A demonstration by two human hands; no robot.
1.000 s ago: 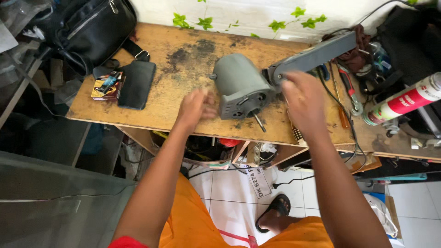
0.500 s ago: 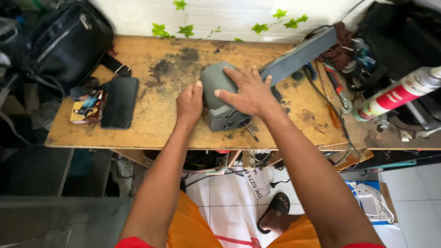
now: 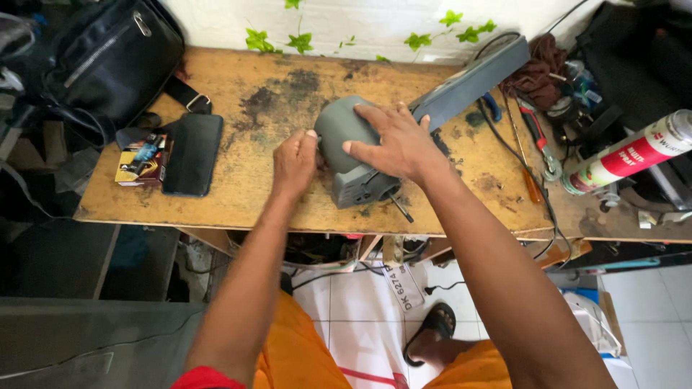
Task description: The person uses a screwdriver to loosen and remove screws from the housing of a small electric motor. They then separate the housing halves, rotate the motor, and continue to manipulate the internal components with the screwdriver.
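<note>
Since a second earlier, right hand (image 3: pixel 398 146) had come off the motor's far side and settled on top of the grey motor housing (image 3: pixel 344 137); left hand (image 3: pixel 294 162) had closed in against its near-left flank. Motor itself barely shifted on the bench.

Right hand lay flat, fingers spread wide over the rounded casing, palm down, not wrapped around it. Left hand sat with fingers curled, thumb tip touching the housing's edge; whether it gripped or only pressed could not be told.

Motor rested on its side near the middle of the stained wooden bench (image 3: pixel 238 198), its shaft (image 3: pixel 398 207) poking toward the front edge. A long grey flat bar (image 3: pixel 472 79) angled away behind the right hand, toward the wall.

Left side of bench: black phone case (image 3: pixel 192 153), a small colourful pack (image 3: pixel 141 158) just beside it, black bag (image 3: pixel 108 61) behind. Right side: red-handled pliers (image 3: pixel 537 137), orange-handled screwdriver (image 3: pixel 531 187), a spray can (image 3: pixel 631 153) lying tilted, well apart from the hands
</note>
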